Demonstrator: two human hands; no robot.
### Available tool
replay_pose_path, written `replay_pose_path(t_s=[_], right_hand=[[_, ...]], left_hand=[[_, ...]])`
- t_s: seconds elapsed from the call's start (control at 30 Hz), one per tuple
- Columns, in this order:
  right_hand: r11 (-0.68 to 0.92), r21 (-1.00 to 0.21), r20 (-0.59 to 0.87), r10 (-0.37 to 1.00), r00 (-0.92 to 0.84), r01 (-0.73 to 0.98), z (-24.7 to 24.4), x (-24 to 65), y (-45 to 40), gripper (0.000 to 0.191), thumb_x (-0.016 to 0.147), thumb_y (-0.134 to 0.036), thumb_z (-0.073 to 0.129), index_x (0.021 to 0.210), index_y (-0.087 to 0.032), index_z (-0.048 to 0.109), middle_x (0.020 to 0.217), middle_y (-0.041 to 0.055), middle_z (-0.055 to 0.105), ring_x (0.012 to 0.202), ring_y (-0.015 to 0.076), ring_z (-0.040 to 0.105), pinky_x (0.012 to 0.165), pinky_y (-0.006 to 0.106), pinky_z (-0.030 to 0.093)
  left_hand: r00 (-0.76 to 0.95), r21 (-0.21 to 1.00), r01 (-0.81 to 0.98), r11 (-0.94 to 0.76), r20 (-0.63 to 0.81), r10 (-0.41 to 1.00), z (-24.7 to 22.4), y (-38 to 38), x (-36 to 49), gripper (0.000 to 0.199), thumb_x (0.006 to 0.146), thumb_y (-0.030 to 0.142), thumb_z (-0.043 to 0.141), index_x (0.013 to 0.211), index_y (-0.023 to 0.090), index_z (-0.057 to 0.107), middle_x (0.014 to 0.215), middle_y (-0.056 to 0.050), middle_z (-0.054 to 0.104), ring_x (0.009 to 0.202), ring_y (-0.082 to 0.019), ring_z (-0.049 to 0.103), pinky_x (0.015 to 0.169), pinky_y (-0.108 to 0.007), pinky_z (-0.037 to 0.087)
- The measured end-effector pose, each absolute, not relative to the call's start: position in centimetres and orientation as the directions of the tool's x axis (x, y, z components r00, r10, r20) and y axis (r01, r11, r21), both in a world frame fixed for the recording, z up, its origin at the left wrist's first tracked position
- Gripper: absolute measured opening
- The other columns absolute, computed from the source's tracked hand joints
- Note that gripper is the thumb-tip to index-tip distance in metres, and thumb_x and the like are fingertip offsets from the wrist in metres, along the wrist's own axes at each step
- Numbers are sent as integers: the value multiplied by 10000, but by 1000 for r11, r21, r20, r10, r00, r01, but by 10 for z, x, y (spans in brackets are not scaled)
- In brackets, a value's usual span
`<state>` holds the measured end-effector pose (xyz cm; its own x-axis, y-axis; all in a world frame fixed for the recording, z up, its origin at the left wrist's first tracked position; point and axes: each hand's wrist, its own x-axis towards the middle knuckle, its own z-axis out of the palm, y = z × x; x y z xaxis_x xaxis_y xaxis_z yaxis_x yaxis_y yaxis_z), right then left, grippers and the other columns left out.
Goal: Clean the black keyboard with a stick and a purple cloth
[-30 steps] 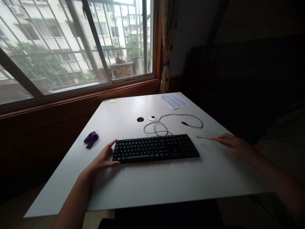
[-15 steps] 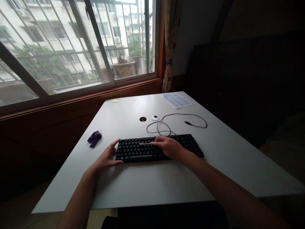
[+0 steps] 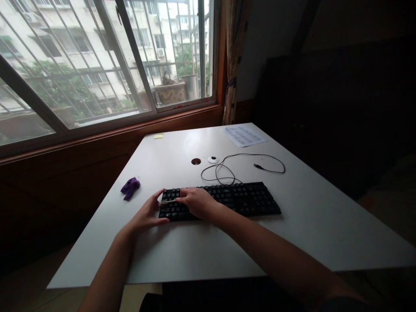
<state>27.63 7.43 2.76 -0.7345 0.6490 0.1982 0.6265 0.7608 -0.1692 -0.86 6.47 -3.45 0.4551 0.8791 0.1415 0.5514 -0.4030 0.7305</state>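
Note:
A black keyboard [image 3: 240, 199] lies on the white table, its long side facing me. My left hand [image 3: 149, 213] grips its left end, thumb at the near corner and fingers at the far corner. In my closed right hand [image 3: 198, 202] is a thin, pale brush [image 3: 168, 202] that looks like a toothbrush. Its head points left, over the keys at the keyboard's left end. Most of the handle is hidden in the fingers. My right hand and forearm cover part of the keys.
Behind the keyboard its black cable [image 3: 234, 154] loops across the table [image 3: 195, 251], ending in a USB plug [image 3: 258, 166]. A purple cloth [image 3: 130, 188] lies at left. Farther back are a round hole [image 3: 196, 161], a white cover [image 3: 213, 160], a yellow note [image 3: 158, 136] and printed paper [image 3: 245, 135].
My right hand has moved left along the keyboard with the brush, from the middle keys to the left end. My left hand stays on the keyboard's left end.

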Motion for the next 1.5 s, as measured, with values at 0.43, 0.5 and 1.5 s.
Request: replay_pose_path(t_s=[0.43, 0.5, 1.5], right_hand=[[741, -65, 154, 670, -726, 669, 29, 364, 70, 435, 931, -65, 535, 1256, -292, 714, 1046, 58, 689, 872, 164, 612, 735, 261, 451], [736, -49, 153, 674, -723, 675, 27, 383, 71, 481, 904, -27, 538, 1256, -299, 718, 1054, 59, 693, 871, 156, 615, 739, 251, 453], [365, -203, 162, 928, -336, 909, 23, 660, 20, 482, 902, -110, 433, 1132, -335, 792, 1119, 113, 718, 920, 221, 687, 792, 364, 526]], left_hand=[[469, 690, 584, -428, 143, 872, -32, 65, -9, 1059, 784, 492, 835, 1608, 217, 230, 1076, -65, 546, 898, -211, 562, 859, -397, 512], [468, 690, 586, -424, 139, 873, -33, 66, -9, 1063, 781, 497, 836, 1608, 211, 232, 1065, -63, 550, 885, -207, 561, 851, -393, 509], [459, 731, 557, -394, 125, 880, -37, 68, -13, 1053, 790, 461, 837, 1615, 235, 224, 1016, -38, 528, 868, -196, 564, 830, -375, 518]])
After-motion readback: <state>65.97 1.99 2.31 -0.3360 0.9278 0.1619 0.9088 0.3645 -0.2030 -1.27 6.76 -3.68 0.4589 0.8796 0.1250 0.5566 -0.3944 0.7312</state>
